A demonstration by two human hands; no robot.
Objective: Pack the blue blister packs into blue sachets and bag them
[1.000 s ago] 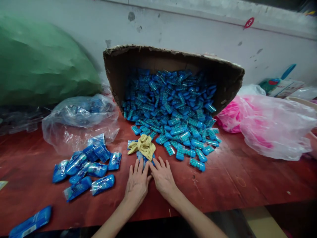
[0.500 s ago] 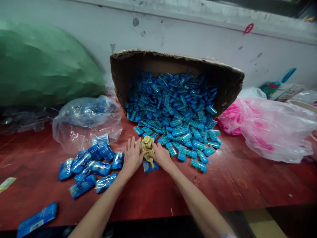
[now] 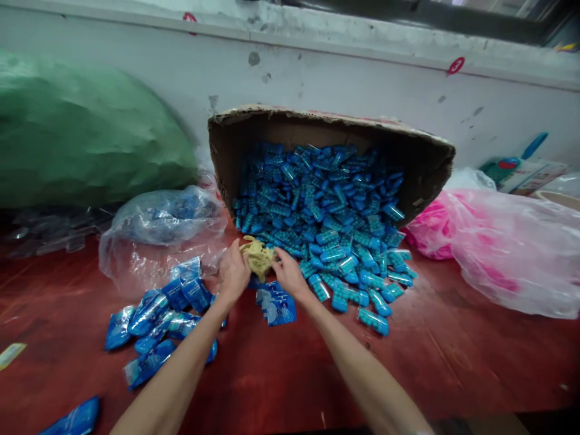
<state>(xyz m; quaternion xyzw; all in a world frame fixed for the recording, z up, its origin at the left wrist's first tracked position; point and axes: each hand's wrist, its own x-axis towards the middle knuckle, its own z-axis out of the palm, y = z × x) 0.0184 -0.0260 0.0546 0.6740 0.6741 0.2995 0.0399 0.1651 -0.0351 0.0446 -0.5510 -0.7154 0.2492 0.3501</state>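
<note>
My left hand (image 3: 232, 273) and my right hand (image 3: 288, 273) both grip a crumpled yellow cloth (image 3: 258, 256) held just above the red table (image 3: 281, 374). A blue plastic packet (image 3: 277, 305) lies on the table right below the hands. Behind the cloth, a tipped cardboard box (image 3: 421, 160) spills a heap of small blue cases (image 3: 326, 223) onto the table. Several filled blue packets (image 3: 156, 320) lie to the left of my left forearm.
A clear plastic bag (image 3: 158, 232) holding blue items sits at the left, with a large green sack (image 3: 86, 133) behind it. Pink and clear bags (image 3: 498, 241) lie at the right. A white wall (image 3: 344, 72) runs along the back.
Both hands moved forward from flat on the table near the front edge. They closed on the yellow cloth and lifted it off the blue packet.
</note>
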